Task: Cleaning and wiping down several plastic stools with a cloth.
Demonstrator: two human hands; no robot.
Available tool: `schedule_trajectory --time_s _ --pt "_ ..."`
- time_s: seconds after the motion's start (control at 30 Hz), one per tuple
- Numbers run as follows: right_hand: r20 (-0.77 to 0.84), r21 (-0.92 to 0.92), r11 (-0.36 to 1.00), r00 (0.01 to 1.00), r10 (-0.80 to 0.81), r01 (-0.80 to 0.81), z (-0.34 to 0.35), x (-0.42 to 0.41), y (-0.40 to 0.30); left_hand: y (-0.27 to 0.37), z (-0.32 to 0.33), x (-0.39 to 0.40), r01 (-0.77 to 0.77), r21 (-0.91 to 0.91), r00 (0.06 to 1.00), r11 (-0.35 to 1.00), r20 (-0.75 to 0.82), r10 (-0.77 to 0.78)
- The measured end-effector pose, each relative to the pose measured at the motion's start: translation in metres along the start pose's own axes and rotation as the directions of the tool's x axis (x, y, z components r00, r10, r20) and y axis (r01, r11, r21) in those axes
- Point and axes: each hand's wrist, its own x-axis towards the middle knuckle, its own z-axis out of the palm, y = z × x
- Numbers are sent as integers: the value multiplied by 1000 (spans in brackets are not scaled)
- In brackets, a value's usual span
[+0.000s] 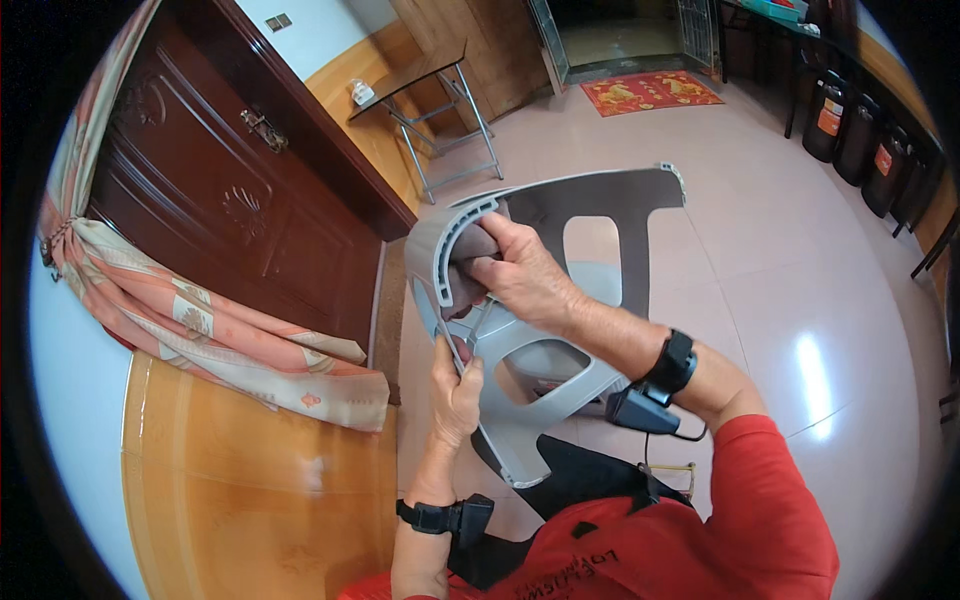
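Observation:
A grey plastic chair [511, 439] with cut-out openings is held tipped over in front of me. Its curved ribbed rim [442, 251] faces up toward me. Against the inside of that curve, my right hand [525, 274] grips a bunched grey-brown cloth [471, 246]. Lower down, my left hand [457, 397] clasps the thin edge of the chair, with the thumb on the near side and the fingers partly hidden behind it. Dark shading covers the far panel [634, 240] of the chair, which spreads away to the right.
At left are a dark wooden door [247, 180] and a tied curtain [277, 352]. A folding table [420, 71] stands against the far wall, beyond the chair. A red doormat [652, 94] lies before the open doorway. Several black containers [829, 116] line the right side under a long table.

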Motion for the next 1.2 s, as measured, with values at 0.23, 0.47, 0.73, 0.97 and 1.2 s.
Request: schedule_trajectory --time_s 0.23,0.47,0.73,0.97,1.2 --pt "-385 390 884 918 -97 256 -27 -20 -32 -2 -1 -6 80 -43 996 996 -39 -82" --pt "-583 -579 808 635 -507 114 -86 -19 3 -6 -4 -9 -17 -27 999 999 -30 16" --pt "-430 214 952 896 -111 221 -10 -4 10 -6 1 -7 55 -88 997 995 -57 -60" --pt "51 -9 971 970 238 -238 0 -36 24 -2 -7 -6 30 -80 997 996 -65 -35" --pt "-36 -989 -93 808 -589 -112 -120 1 56 -3 -4 -9 53 -97 995 994 -79 -60"
